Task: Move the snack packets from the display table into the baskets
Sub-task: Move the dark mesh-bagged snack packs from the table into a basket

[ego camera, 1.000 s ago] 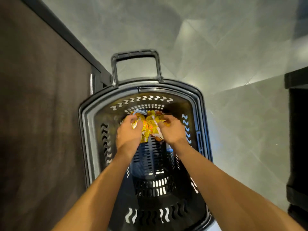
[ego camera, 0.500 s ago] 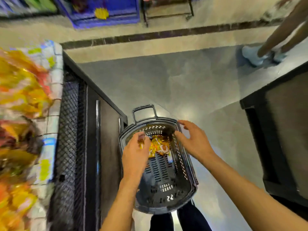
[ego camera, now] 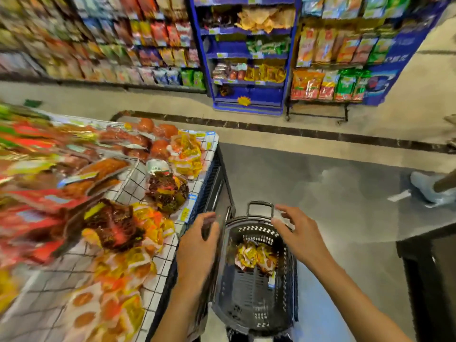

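Observation:
A black plastic basket (ego camera: 255, 307) stands on the floor beside the display table (ego camera: 160, 265). Yellow and orange snack packets (ego camera: 255, 255) lie in its far end. My left hand (ego camera: 197, 250) hovers over the basket's left rim with relaxed fingers and holds nothing. My right hand (ego camera: 299, 234) hovers over the basket's right rim, fingers spread, empty. On the table lie many snack packets, among them a yellow pile (ego camera: 186, 154) at the far corner and dark red packets (ego camera: 166, 191) near the edge.
Blue shelving (ego camera: 249, 95) full of packets stands across the aisle. A dark counter (ego camera: 431, 267) is at the right. Another person's foot in a light shoe (ego camera: 427, 186) is on the floor at the right edge.
Both hands let go of the yellow packets inside the basket and rose above its rim. The view lifted from the basket to the table and shelves.

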